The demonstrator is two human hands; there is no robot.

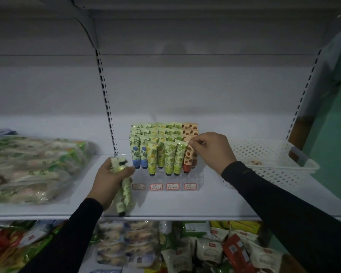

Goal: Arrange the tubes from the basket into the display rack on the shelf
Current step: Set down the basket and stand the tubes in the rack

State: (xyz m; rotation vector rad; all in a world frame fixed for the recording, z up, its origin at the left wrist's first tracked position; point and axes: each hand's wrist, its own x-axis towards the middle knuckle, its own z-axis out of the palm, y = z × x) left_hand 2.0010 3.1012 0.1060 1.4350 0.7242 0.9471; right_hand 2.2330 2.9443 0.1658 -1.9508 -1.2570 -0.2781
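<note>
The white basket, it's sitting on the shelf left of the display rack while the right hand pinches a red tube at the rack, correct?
Not quite. The head view shows the white basket on the shelf right of the display rack, not left. The rest holds: the right hand pinches a red tube at the rack.

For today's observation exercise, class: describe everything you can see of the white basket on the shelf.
The white basket is a shallow rectangular tray of plastic-looking material, its walls pierced by rows of small round holes under a solid rim. It stands upright on the shelf, right of the display rack and behind the right forearm. A few small items lie on its floor, too dim to identify. Neither hand touches it.
</note>
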